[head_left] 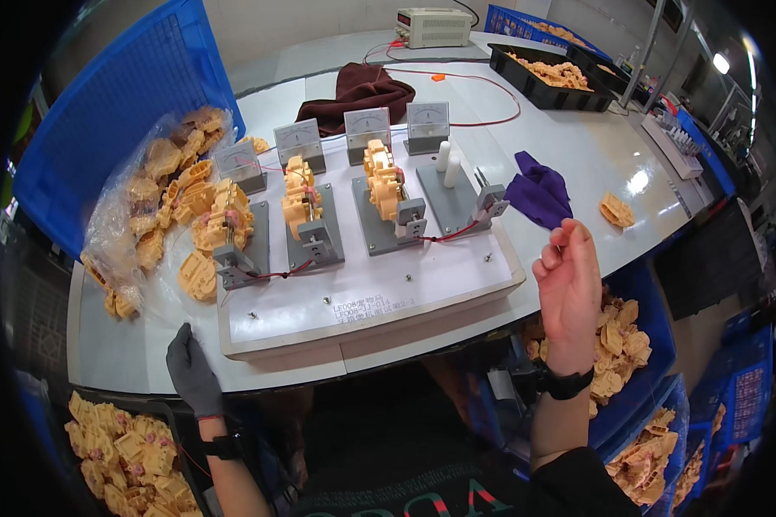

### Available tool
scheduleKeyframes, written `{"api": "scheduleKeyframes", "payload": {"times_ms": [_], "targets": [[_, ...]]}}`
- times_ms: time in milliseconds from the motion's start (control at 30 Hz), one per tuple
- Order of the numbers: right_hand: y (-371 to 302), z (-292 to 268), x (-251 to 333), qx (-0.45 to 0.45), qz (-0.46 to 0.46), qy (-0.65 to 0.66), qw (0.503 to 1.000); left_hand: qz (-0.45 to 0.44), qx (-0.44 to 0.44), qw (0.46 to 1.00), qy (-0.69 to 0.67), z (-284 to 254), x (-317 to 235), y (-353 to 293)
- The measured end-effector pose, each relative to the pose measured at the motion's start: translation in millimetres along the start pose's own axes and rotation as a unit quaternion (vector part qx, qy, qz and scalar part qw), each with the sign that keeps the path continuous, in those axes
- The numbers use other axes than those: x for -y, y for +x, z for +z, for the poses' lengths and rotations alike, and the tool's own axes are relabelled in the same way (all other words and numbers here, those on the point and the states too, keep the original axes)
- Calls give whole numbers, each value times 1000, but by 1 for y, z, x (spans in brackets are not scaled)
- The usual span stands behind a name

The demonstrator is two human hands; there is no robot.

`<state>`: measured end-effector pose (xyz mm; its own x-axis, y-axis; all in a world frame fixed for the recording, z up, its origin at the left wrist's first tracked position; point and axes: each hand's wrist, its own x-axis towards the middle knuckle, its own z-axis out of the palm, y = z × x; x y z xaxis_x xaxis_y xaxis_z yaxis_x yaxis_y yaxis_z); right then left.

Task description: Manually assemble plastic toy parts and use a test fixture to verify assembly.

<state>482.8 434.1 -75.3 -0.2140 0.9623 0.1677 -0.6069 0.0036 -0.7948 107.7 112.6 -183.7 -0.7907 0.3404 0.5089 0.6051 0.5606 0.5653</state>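
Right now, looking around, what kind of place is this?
It looks like a workshop or small factory, maybe where parts get tested. There's a board with dial meters standing along it, and crates full of look-alike orange plastic parts.

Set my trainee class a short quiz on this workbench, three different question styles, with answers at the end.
1. True or false: the left hand wears a grey glove.
2. Which of these lies nearest the right hand?
A) brown cloth
B) purple cloth
C) black tray
3. Fill in the number: of the four grey fixtures on the white board, ___ hold peach-coloured parts.

Key:
1. True.
2. B; it lies just beyond the fingertips.
3. Three; the rightmost fixture shows only white posts and its grey clamp.
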Motion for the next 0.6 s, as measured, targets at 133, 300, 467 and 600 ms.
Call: {"api": "scheduleKeyframes", "payload": {"times_ms": [133,300,467,600], "targets": [[-1,10,-27,18,-18,-77,997,25,27,999,16,-9,11,2],[-19,9,-43,62,-73,-89,991,23,113,991,-64,-3,-45,47],[-25,14,-54,86,-62,-92,990,108,197,947,228,0,-86,104],[-26,10,-59,89,-50,-79,992,68,331,899,278,20,-74,126]]}}
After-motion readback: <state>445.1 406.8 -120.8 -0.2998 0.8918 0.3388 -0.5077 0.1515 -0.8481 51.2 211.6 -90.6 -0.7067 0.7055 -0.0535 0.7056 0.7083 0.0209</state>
